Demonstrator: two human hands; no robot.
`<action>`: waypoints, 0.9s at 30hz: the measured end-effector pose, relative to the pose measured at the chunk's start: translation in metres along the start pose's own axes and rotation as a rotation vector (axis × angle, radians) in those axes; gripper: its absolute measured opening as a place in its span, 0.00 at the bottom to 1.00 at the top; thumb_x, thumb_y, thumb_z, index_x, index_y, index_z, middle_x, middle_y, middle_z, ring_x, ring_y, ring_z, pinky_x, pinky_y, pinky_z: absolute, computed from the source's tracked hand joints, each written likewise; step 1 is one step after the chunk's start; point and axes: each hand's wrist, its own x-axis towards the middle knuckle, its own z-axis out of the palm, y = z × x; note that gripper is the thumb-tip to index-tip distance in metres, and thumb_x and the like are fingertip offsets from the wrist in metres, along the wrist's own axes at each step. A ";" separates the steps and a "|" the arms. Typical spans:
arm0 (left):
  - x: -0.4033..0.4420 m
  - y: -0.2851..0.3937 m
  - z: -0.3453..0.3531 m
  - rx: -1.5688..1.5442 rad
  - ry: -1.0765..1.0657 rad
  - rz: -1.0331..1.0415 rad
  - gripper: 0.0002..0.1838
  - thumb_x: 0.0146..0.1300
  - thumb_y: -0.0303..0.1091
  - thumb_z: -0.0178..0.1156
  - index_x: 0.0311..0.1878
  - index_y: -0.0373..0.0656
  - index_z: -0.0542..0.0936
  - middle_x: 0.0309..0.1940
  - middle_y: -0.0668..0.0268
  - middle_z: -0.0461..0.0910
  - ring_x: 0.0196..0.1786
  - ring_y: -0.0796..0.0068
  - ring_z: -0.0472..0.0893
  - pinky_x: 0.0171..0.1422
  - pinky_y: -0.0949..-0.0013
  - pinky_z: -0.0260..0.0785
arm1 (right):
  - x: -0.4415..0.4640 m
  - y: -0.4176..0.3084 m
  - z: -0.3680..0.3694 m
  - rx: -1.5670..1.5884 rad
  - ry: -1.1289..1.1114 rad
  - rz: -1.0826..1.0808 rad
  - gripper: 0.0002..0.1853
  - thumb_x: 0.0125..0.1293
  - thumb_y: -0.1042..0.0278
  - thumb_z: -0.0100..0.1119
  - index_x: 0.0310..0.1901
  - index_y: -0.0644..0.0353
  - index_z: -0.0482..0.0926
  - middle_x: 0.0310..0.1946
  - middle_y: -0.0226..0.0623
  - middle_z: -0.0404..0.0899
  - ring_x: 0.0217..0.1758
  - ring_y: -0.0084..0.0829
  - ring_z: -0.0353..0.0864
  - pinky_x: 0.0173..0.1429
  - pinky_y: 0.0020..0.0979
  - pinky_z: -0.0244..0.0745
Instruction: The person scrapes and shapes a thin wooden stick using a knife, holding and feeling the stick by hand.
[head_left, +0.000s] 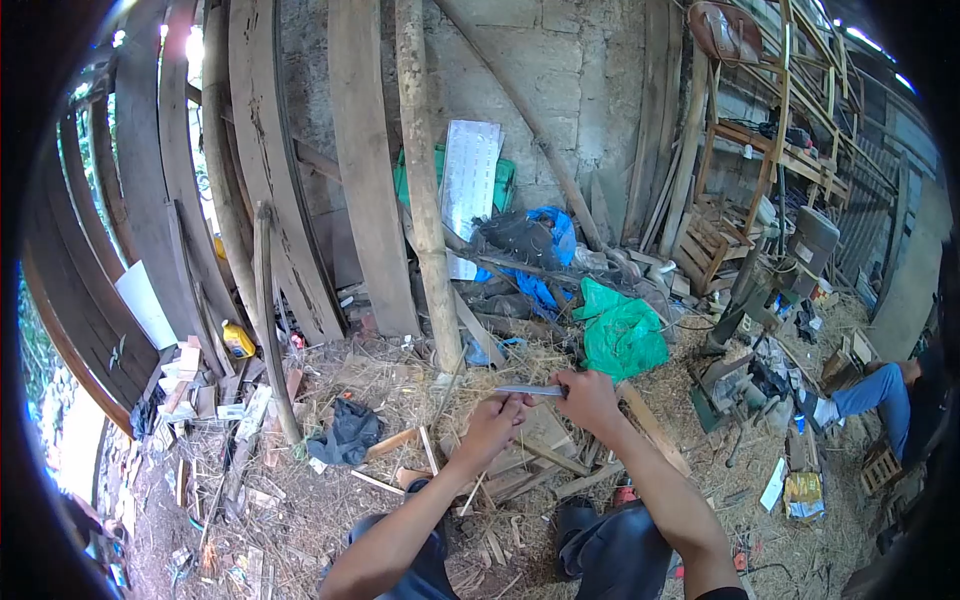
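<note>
Item: thin, pale, blade-like strip, suspended between both hands, above the littered floor.
Left hand: closed, fingers pinching the strip's left end.
Right hand: closed around its right end.
Hazards, as I judge them from my remote view: fingers sliding along the strip, with a cut if its edge is sharp, which I cannot tell; uneven grip, letting it twist loose; a drop among straw and wood scraps, where I could easily lose it
</note>
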 end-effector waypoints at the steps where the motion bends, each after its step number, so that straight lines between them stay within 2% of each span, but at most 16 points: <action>1: -0.001 0.002 0.004 0.026 -0.027 0.022 0.13 0.71 0.42 0.45 0.42 0.42 0.73 0.22 0.77 0.60 0.19 0.89 0.56 0.20 0.81 0.46 | 0.003 -0.002 0.001 -0.047 -0.040 0.086 0.06 0.52 0.65 0.59 0.29 0.54 0.82 0.24 0.47 0.80 0.31 0.44 0.82 0.37 0.44 0.77; 2: -0.001 -0.003 0.005 0.026 -0.029 0.018 0.13 0.71 0.42 0.45 0.42 0.42 0.73 0.22 0.77 0.60 0.19 0.89 0.56 0.20 0.81 0.46 | 0.004 0.009 0.006 -0.046 -0.042 0.090 0.06 0.52 0.65 0.59 0.29 0.54 0.82 0.24 0.47 0.80 0.31 0.44 0.82 0.37 0.44 0.77; 4: 0.001 -0.010 0.006 0.174 -0.092 0.190 0.13 0.71 0.42 0.46 0.42 0.42 0.72 0.22 0.77 0.60 0.20 0.89 0.56 0.21 0.80 0.48 | 0.007 0.047 0.016 -0.208 -0.031 0.501 0.10 0.53 0.64 0.58 0.30 0.61 0.82 0.23 0.52 0.79 0.30 0.51 0.81 0.39 0.46 0.77; 6: -0.007 -0.001 0.009 0.073 -0.117 0.129 0.13 0.71 0.41 0.47 0.41 0.41 0.72 0.23 0.76 0.61 0.21 0.88 0.58 0.22 0.81 0.49 | -0.004 0.076 0.013 -0.126 -0.033 0.631 0.14 0.56 0.64 0.56 0.32 0.69 0.81 0.30 0.58 0.80 0.33 0.52 0.82 0.41 0.46 0.78; 7: -0.010 0.005 0.009 -0.030 -0.145 0.067 0.13 0.71 0.41 0.48 0.41 0.41 0.73 0.23 0.76 0.63 0.22 0.88 0.60 0.22 0.81 0.51 | -0.006 0.082 0.015 -0.122 -0.031 0.625 0.14 0.56 0.64 0.56 0.32 0.69 0.81 0.30 0.58 0.80 0.33 0.52 0.82 0.41 0.46 0.78; 9: -0.004 0.003 0.004 -0.045 -0.074 0.097 0.12 0.70 0.40 0.49 0.42 0.40 0.73 0.24 0.75 0.65 0.23 0.87 0.63 0.24 0.82 0.54 | -0.006 0.086 0.015 -0.079 0.003 0.661 0.17 0.58 0.61 0.56 0.32 0.71 0.80 0.32 0.60 0.79 0.35 0.55 0.80 0.38 0.48 0.76; 10: -0.001 -0.001 0.001 -0.060 -0.010 0.121 0.11 0.70 0.38 0.50 0.42 0.39 0.73 0.24 0.75 0.67 0.25 0.87 0.65 0.25 0.82 0.56 | -0.005 0.081 0.017 -0.084 -0.006 0.651 0.17 0.58 0.61 0.56 0.32 0.71 0.80 0.32 0.60 0.79 0.35 0.55 0.80 0.38 0.48 0.76; 12: 0.010 -0.007 -0.005 -0.059 0.075 0.167 0.10 0.69 0.37 0.51 0.42 0.39 0.74 0.25 0.74 0.69 0.26 0.86 0.67 0.27 0.82 0.59 | 0.004 0.062 0.021 0.202 -0.005 0.509 0.18 0.59 0.59 0.57 0.32 0.71 0.79 0.27 0.52 0.81 0.29 0.48 0.81 0.33 0.43 0.73; 13: 0.017 -0.010 -0.010 -0.050 0.152 0.209 0.10 0.68 0.36 0.52 0.43 0.38 0.74 0.26 0.73 0.71 0.28 0.85 0.70 0.28 0.81 0.62 | 0.005 0.051 0.022 0.198 -0.011 0.495 0.18 0.59 0.59 0.57 0.32 0.71 0.79 0.27 0.52 0.81 0.29 0.48 0.81 0.33 0.43 0.73; 15: 0.031 -0.018 -0.020 0.051 0.206 0.316 0.09 0.68 0.35 0.53 0.43 0.38 0.74 0.27 0.72 0.72 0.29 0.84 0.71 0.30 0.79 0.65 | 0.002 0.023 0.026 0.661 -0.028 0.362 0.17 0.60 0.57 0.59 0.33 0.68 0.79 0.21 0.38 0.79 0.21 0.32 0.77 0.29 0.35 0.68; 16: 0.033 -0.017 -0.023 0.163 0.248 0.411 0.09 0.67 0.34 0.53 0.43 0.38 0.74 0.28 0.71 0.73 0.30 0.83 0.73 0.33 0.77 0.68 | 0.003 0.008 0.024 0.656 -0.044 0.345 0.17 0.60 0.57 0.59 0.33 0.68 0.79 0.21 0.38 0.79 0.21 0.32 0.77 0.29 0.35 0.68; 18: 0.035 -0.015 -0.024 0.101 0.298 0.418 0.09 0.67 0.34 0.54 0.43 0.37 0.74 0.28 0.69 0.75 0.29 0.82 0.74 0.33 0.77 0.68 | 0.001 -0.021 0.016 0.787 -0.193 0.393 0.15 0.61 0.59 0.59 0.34 0.66 0.79 0.19 0.28 0.75 0.20 0.20 0.71 0.28 0.28 0.66; 20: 0.036 -0.015 -0.023 0.041 0.340 0.419 0.09 0.66 0.33 0.55 0.42 0.36 0.73 0.29 0.68 0.77 0.29 0.82 0.75 0.34 0.76 0.69 | 0.001 -0.036 0.012 0.790 -0.221 0.373 0.14 0.61 0.60 0.59 0.32 0.66 0.79 0.19 0.28 0.77 0.20 0.19 0.72 0.27 0.26 0.65; 23: 0.037 -0.016 -0.026 0.005 0.361 0.398 0.08 0.65 0.32 0.56 0.41 0.36 0.72 0.29 0.66 0.77 0.30 0.81 0.77 0.33 0.76 0.71 | 0.000 -0.031 0.019 0.689 -0.289 0.284 0.14 0.62 0.60 0.61 0.34 0.67 0.79 0.18 0.27 0.76 0.19 0.15 0.68 0.24 0.23 0.61; 25: 0.034 -0.014 -0.028 -0.152 0.333 0.367 0.07 0.64 0.30 0.56 0.39 0.36 0.71 0.29 0.65 0.76 0.30 0.79 0.78 0.32 0.75 0.73 | -0.002 -0.022 0.023 0.865 -0.194 0.309 0.13 0.59 0.61 0.61 0.32 0.66 0.82 0.19 0.33 0.79 0.22 0.22 0.75 0.30 0.28 0.68; 27: 0.033 -0.012 -0.033 -0.131 0.338 0.357 0.06 0.65 0.29 0.54 0.39 0.37 0.71 0.30 0.65 0.76 0.33 0.78 0.78 0.34 0.73 0.74 | -0.004 -0.021 0.024 0.769 -0.177 0.208 0.13 0.58 0.61 0.62 0.33 0.65 0.83 0.19 0.35 0.79 0.23 0.24 0.76 0.31 0.28 0.69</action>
